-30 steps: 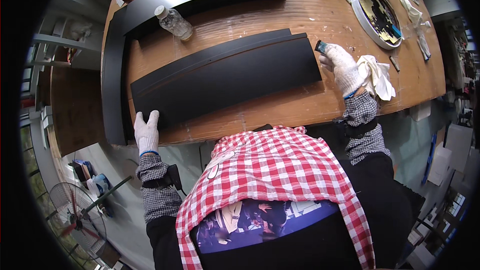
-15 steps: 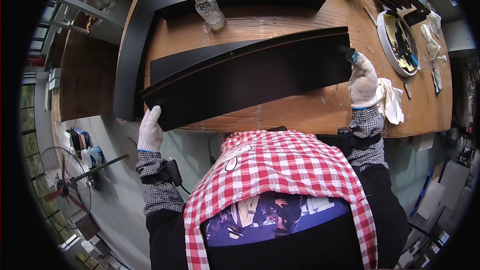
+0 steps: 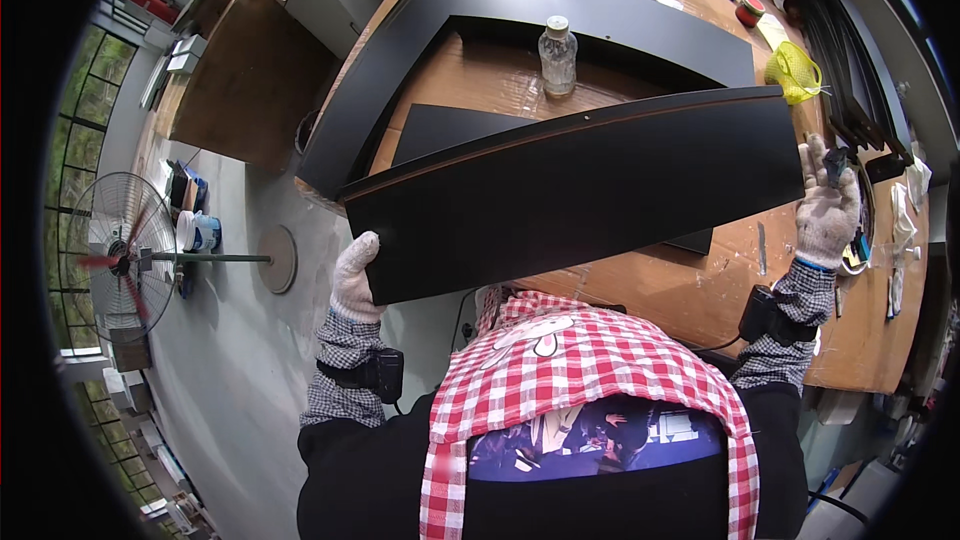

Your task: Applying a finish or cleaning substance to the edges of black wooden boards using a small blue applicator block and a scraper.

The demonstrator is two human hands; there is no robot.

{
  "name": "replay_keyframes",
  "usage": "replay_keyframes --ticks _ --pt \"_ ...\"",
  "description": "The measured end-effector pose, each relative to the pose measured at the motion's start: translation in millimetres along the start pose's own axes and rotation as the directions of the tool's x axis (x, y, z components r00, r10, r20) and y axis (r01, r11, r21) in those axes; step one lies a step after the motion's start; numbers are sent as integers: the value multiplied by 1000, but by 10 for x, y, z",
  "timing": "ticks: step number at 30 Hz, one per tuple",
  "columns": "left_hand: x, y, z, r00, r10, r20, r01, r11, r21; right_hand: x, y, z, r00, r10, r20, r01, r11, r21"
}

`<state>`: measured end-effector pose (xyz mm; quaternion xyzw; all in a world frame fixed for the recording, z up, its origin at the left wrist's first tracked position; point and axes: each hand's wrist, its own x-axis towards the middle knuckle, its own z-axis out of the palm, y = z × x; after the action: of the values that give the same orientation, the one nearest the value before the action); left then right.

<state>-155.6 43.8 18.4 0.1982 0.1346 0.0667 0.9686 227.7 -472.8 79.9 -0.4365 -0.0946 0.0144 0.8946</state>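
Observation:
A long black panel [image 3: 590, 195] with a thin brown line along its far edge is held slantwise over the near side of the table. My left hand [image 3: 356, 275], in a white knit glove, grips its near left corner, thumb on top. At the right end, my gloved right hand [image 3: 828, 215] is beside the panel's short edge. Its fingers point away from me and hold a small, crumpled dark cloth [image 3: 837, 165]. Partly hidden under the held panel lies another black panel [image 3: 450, 130].
Black panels forming an angled frame [image 3: 600, 15] lie on the cardboard-covered table [image 3: 860, 350]. A clear bottle [image 3: 558, 58] with a white cap stands inside the angle. A yellow net bag [image 3: 793, 72] and stacked dark parts [image 3: 850, 70] are at right; a fan [image 3: 122, 258] stands left.
My view has swung left, so the table sits farther right. The right hand has turned, its fingers now more stretched with the cloth between them. The left hand keeps its corner grip.

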Motion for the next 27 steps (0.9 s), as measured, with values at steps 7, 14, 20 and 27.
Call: replay_keyframes --ticks 7,14,20,27 --pt "29 -240 250 956 287 -68 -294 930 -220 66 330 380 998 48 43 -52 992 113" --pt "318 584 183 861 506 -48 -508 861 -25 -232 1047 114 944 267 194 -267 963 -27" --pt "659 1116 -55 664 665 -343 -600 747 287 -453 1313 -233 908 418 20 -411 900 -147" --pt "923 1520 -366 666 590 -457 -470 807 357 -533 1266 -96 897 442 30 -427 882 -200"
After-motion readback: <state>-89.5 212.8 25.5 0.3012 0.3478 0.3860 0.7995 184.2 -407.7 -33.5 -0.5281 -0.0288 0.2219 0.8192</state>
